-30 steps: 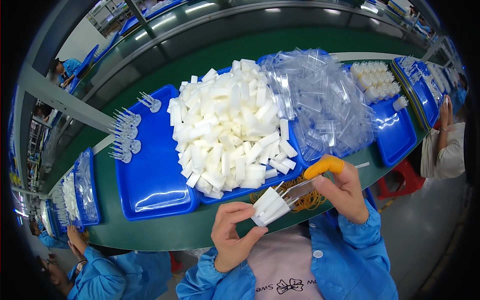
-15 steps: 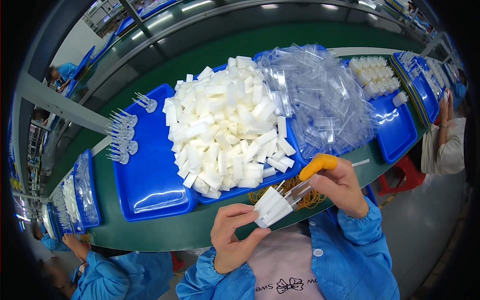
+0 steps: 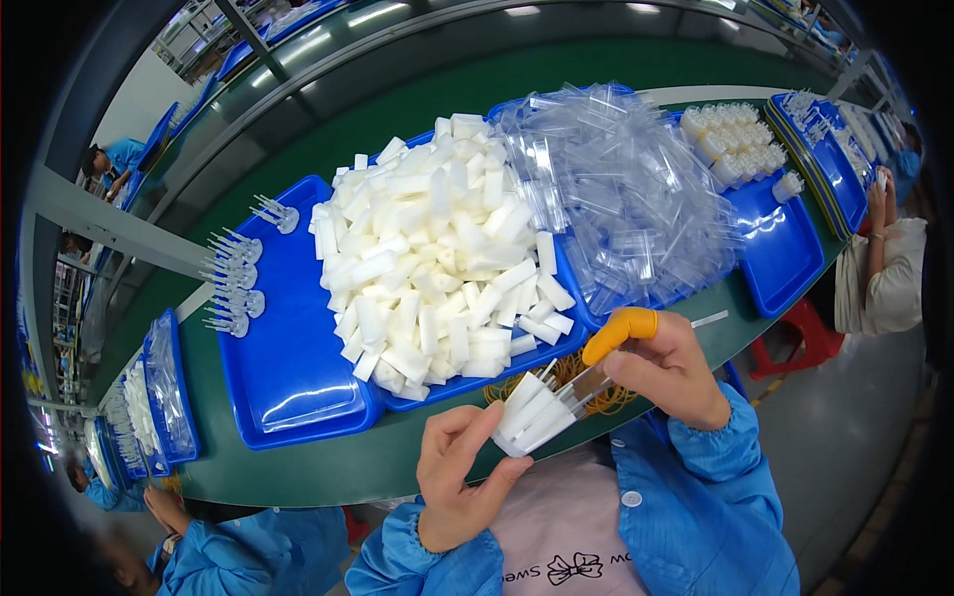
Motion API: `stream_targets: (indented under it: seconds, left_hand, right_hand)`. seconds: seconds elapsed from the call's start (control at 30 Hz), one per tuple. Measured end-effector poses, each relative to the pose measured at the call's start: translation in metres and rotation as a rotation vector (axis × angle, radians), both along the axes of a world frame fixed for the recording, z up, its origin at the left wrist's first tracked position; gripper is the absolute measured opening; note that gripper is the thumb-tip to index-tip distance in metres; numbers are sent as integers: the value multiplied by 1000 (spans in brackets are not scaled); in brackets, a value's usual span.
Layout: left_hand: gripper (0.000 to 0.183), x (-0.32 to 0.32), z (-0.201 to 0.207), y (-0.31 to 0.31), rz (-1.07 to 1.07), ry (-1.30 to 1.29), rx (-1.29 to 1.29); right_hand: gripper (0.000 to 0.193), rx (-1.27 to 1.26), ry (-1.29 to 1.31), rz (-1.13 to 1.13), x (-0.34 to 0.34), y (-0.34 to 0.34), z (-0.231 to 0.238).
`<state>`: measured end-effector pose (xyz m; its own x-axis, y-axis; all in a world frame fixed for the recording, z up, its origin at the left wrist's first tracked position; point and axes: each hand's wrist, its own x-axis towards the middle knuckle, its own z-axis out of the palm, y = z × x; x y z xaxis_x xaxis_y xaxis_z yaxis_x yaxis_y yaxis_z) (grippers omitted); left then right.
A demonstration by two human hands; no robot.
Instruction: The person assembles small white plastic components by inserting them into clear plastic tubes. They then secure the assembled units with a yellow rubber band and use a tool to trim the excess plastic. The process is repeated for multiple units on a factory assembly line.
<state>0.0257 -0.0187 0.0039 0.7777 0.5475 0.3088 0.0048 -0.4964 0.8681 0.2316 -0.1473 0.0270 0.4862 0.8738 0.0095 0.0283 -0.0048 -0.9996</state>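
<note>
My left hand [image 3: 459,475] holds the base of a small clear plastic part with several white foam pieces [image 3: 537,409] standing on it, fanned out toward the right. Thin pale stems stick out among them. In my right hand [image 3: 676,372], a clear plastic sleeve [image 3: 590,383] is pinched between thumb and forefinger, its end right at the tips of the foam pieces. A yellow finger cot [image 3: 621,333] covers one finger of that hand. Whether the sleeve is over any stem I cannot tell. Brown rubber bands [image 3: 608,400] lie on the table behind both hands.
White foam pieces [image 3: 427,248] heap high on a blue tray, beside a pile of clear plastic sleeves [image 3: 626,199]. A left blue tray [image 3: 298,397] carries stemmed clear parts [image 3: 234,283]. Banded white bundles [image 3: 733,144] stand at right. A co-worker's blue sleeve [image 3: 253,546] is at lower left.
The whole view has shifted slightly. Both hands keep their grip, and the sleeve stays by the foam pieces, which sit a little more spread.
</note>
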Motion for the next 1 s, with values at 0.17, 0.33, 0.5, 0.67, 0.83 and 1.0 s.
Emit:
stream_targets:
  seconds: [0.17,0.33,0.5,0.67,0.83,1.0]
  left_hand:
    - [51,1,1,2,-103,81,53]
    - [46,2,5,6,-161,87,24]
    - [43,1,0,8,-209,78,-13]
    - [40,1,-4,10,-260,92,-27]
    - [41,2,-11,12,-274,53,-53]
    - [41,3,-6,9,-266,52,-120]
  right_hand:
    - [15,12,-62,-8,-2,2,-2]
    - [12,-32,-186,-5,-1,3,6]
    - [11,-46,-160,0,-1,4,6]
    - [13,-19,-131,30,2,2,-2]
    - [14,23,-307,-50,-6,1,1]
    - [22,246,-592,-84,-19,-3,6]
